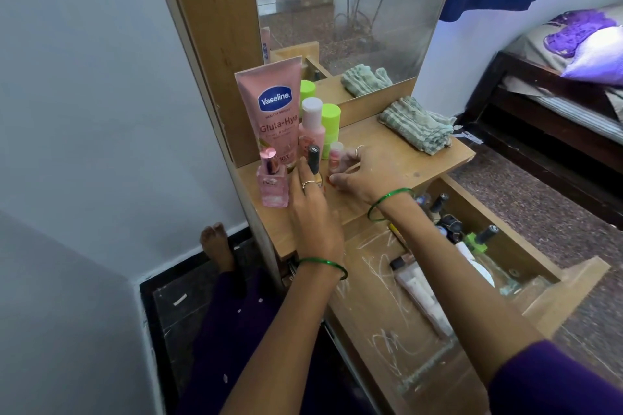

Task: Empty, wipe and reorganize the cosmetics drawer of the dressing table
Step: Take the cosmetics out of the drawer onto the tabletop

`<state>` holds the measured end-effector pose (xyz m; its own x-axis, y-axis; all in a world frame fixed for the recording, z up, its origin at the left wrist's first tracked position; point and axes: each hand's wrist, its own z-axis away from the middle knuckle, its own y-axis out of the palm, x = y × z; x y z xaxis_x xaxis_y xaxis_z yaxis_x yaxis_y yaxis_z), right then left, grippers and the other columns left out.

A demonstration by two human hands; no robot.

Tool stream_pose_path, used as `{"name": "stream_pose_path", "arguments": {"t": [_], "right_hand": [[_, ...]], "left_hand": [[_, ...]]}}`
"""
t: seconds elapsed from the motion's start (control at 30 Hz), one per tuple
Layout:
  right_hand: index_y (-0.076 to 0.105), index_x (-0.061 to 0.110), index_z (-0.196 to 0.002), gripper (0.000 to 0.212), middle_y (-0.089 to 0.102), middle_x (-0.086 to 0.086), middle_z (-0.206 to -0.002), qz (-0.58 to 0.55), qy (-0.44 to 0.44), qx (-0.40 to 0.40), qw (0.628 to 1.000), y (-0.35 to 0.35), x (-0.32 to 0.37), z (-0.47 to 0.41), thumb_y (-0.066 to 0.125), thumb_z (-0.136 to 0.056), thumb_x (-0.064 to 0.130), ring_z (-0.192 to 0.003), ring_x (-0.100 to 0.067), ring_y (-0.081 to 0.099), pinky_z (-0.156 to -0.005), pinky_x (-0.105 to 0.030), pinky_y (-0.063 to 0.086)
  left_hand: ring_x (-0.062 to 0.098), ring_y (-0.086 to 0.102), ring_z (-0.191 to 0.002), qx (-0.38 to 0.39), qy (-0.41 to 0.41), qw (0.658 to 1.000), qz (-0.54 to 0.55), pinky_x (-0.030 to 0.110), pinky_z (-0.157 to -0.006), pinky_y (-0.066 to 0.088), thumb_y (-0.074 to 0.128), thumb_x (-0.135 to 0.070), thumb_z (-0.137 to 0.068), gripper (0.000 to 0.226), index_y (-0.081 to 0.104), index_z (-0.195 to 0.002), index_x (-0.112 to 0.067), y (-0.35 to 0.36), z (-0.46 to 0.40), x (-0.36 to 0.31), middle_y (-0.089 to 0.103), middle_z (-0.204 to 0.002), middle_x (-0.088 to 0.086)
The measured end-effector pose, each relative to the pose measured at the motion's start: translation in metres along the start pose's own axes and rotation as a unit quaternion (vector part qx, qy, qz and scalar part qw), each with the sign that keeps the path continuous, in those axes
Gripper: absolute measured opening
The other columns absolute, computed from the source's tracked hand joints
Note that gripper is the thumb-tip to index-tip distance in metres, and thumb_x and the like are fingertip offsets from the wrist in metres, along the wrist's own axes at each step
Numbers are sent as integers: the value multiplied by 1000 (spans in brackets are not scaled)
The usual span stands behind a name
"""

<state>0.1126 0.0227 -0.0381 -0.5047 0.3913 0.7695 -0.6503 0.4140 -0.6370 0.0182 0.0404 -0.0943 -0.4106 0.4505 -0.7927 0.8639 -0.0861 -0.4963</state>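
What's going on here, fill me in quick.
A person is emptying the dressing table's open drawer onto the tabletop. The left hand holds a black-capped bottle, and the right hand sets down a small pink tube, beside the Vaseline tube, a pink bottle, a green-capped bottle and a pink perfume bottle. Several cosmetics still lie in the drawer, and a folded cloth waits on the tabletop, unused for now.
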Motion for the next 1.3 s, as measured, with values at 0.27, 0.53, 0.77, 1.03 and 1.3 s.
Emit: {"name": "stream_pose_path", "arguments": {"t": [0.27,0.53,0.77,1.03,1.3], "right_hand": [[65,6,-106,28,60,4,-74,-43,8,-5,999,1,-6,2,66,-79,-2,-49,7,55,-52,-1,41],[65,13,-101,22,67,0,-80,-32,68,-115,990,-65,-58,55,66,-81,2,-70,-6,66,-73,-19,56],[69,9,-99,18,68,-9,-94,145,155,-108,971,-88,-110,92,64,-82,3,-76,-13,57,-78,-20,44],[63,13,-112,49,47,-9,-124,285,118,75,948,-68,-131,95,40,-78,-14,-115,-30,45,-97,-34,42],[45,17,-134,63,41,-8,-125,270,173,89,943,-56,-145,103,40,-77,-10,-121,-29,39,-103,-35,40]], "left_hand": [[29,31,-138,-6,-2,1000,-16,44,-108,38,51,12,-83,64,31,-143,-1,1,0,-2,36,-146,15],[26,38,-135,8,-17,1000,-19,37,-111,35,51,7,-88,64,26,-146,-6,-9,14,-6,39,-144,14],[24,33,-137,99,87,991,-28,33,-113,28,49,-10,-94,54,29,-144,-9,-36,70,-32,38,-146,12],[21,50,-113,322,220,911,-135,36,-92,45,46,-6,-92,32,54,-122,-14,-4,62,-30,54,-123,3],[31,54,-107,412,216,849,-251,38,-73,46,39,7,-88,43,49,-124,-14,43,54,-34,56,-116,12]]}}
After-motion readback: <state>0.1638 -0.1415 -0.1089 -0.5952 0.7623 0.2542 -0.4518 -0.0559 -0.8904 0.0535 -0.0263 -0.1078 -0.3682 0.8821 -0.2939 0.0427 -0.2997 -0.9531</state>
